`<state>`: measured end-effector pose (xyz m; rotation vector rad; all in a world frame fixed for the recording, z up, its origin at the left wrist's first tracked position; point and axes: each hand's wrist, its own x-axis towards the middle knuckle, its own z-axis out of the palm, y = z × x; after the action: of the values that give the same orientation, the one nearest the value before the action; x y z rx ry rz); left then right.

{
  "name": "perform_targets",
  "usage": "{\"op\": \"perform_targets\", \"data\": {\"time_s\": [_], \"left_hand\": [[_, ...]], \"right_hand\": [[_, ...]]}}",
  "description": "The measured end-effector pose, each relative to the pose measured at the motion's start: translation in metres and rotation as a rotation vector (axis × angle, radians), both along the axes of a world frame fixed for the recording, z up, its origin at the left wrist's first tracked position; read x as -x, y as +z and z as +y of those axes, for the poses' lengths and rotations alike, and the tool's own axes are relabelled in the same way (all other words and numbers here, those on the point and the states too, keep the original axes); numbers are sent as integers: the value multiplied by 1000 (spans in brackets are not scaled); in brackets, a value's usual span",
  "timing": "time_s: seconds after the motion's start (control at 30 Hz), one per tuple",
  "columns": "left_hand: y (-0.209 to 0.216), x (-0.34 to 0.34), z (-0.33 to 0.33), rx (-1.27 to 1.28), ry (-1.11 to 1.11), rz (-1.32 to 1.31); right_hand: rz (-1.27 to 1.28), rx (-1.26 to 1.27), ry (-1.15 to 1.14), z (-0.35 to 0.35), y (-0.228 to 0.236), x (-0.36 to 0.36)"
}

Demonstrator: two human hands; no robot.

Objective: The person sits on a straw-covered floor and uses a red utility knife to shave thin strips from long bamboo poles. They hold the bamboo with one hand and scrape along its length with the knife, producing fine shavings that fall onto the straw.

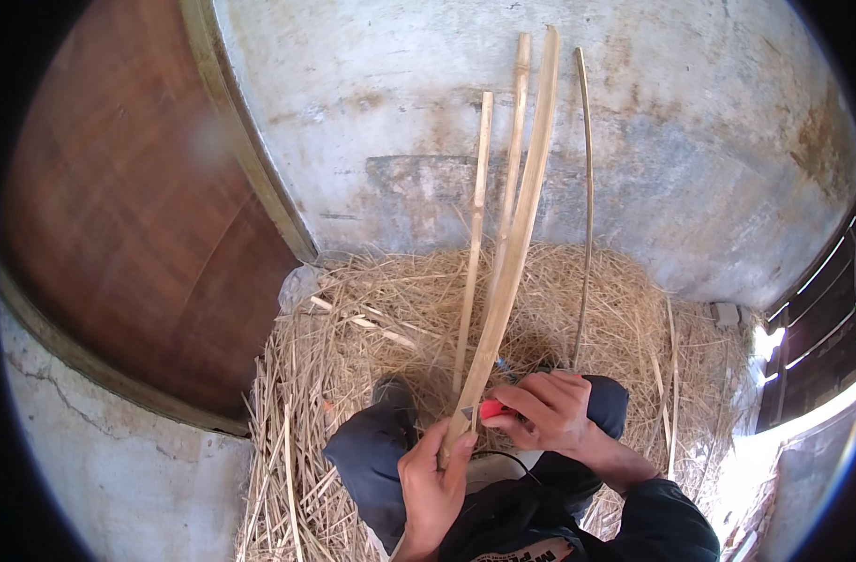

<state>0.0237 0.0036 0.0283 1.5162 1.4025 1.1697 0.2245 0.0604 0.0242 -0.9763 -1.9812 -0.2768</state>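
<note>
A long, pale bamboo strip (514, 272) slants up and away from my lap toward the wall. Its near end is gripped by my left hand (431, 482), the thumb on one side and the fingers on the other. My right hand (550, 412) is closed around a red-handled cutter knife (492, 409). The short blade meets the strip just above my left thumb. Behind the held strip, two thinner bamboo sticks, a shorter one (476, 234) and a taller one (517, 140), stand against the wall.
Another thin stick (587, 187) leans on the stained wall (690, 187) to the right. Loose straw and shavings (343, 356) cover the floor around my legs. A brown door panel (147, 187) with a wooden frame is at the left. Dark slats (826, 309) stand at the far right.
</note>
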Motion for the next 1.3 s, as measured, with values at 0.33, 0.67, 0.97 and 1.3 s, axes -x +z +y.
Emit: {"op": "perform_targets", "data": {"time_s": [0.33, 0.67, 0.97, 1.3], "left_hand": [[-10, 8, -13, 56, 7, 24], [-21, 16, -23, 0, 21, -5], [-16, 34, -51, 205, -5, 38], [-35, 53, -87, 271, 96, -31]], "right_hand": [[31, 22, -36, 14, 5, -9], [52, 75, -59, 28, 10, -19], [156, 2, -137, 103, 27, -44], [84, 194, -364, 247, 50, -70]]}}
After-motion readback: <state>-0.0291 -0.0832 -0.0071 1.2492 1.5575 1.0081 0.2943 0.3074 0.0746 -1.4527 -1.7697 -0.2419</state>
